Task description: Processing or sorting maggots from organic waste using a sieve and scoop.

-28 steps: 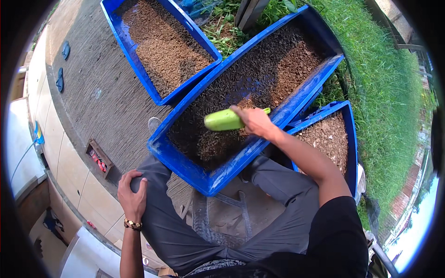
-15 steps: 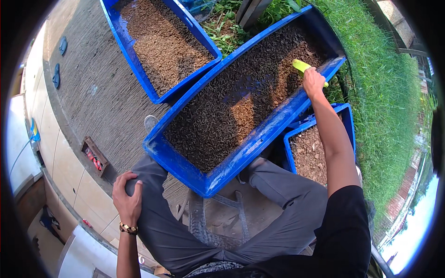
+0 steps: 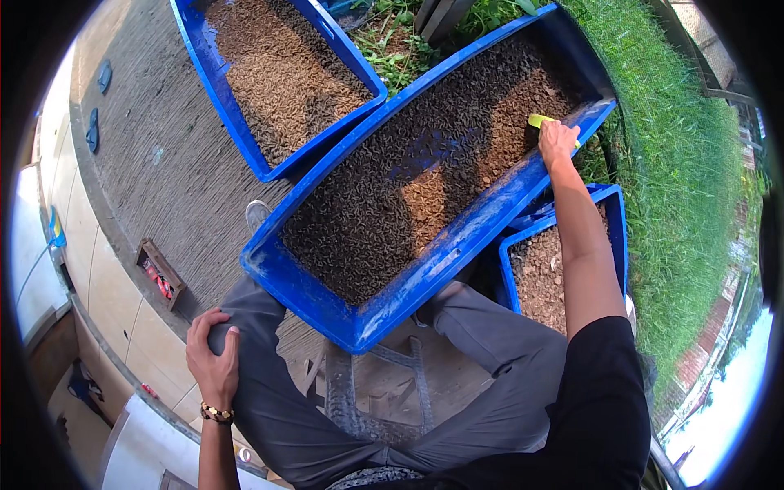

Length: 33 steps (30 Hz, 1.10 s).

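Your right hand (image 3: 558, 139) reaches to the far right corner of the big blue tray (image 3: 441, 261), fingers closed around a yellow-green scoop (image 3: 539, 121) that dips into the dark, grainy fill there; most of the scoop is hidden behind the hand. Your left hand (image 3: 214, 359) rests spread on your left knee, holding nothing. The tray sits tilted across your lap, its near corner low between your legs and a bare blue patch showing mid-tray. With your arm stretched that far, the risk is leaning weight on the tray's right rim: it could tip toward the smaller tray (image 3: 608, 212) wedged under it and spill fill onto the grass (image 3: 678, 163). A full scoop lifted over that rim could also scatter. A second long tray (image 3: 237, 122) lies at the far left on the ribbed grey deck (image 3: 163, 180), weeds (image 3: 400, 41) between the two. A pale tiled ledge curves along the deck's left edge, with a small wooden box (image 3: 159, 273) beside it.
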Each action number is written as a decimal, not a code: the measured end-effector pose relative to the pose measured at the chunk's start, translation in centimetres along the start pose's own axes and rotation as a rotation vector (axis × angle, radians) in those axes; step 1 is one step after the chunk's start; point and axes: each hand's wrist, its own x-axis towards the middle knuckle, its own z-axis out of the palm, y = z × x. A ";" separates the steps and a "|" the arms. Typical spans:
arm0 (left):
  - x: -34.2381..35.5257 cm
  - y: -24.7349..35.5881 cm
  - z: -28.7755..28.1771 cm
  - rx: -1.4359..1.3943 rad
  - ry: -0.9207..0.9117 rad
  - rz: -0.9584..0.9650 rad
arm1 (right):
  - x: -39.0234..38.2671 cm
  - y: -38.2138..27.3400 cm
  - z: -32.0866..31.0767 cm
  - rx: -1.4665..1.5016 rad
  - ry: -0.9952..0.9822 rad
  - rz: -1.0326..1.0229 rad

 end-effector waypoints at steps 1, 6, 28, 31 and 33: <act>0.1 0.1 0.1 -0.015 0.013 -0.002 | 0.2 -0.3 0.1 -0.043 0.072 -0.072; -0.2 0.2 0.0 0.016 0.012 -0.002 | -2.2 -0.8 -0.6 -0.037 0.107 -0.296; -0.1 0.2 0.2 -0.022 -0.006 -0.012 | 0.2 4.7 -1.6 0.039 0.157 -0.232; 0.0 0.1 0.3 0.013 -0.008 0.002 | 1.6 4.5 -0.4 -0.028 0.057 -0.102; 0.3 0.3 0.4 0.005 -0.007 0.012 | 2.1 3.6 1.1 -0.029 0.093 -0.145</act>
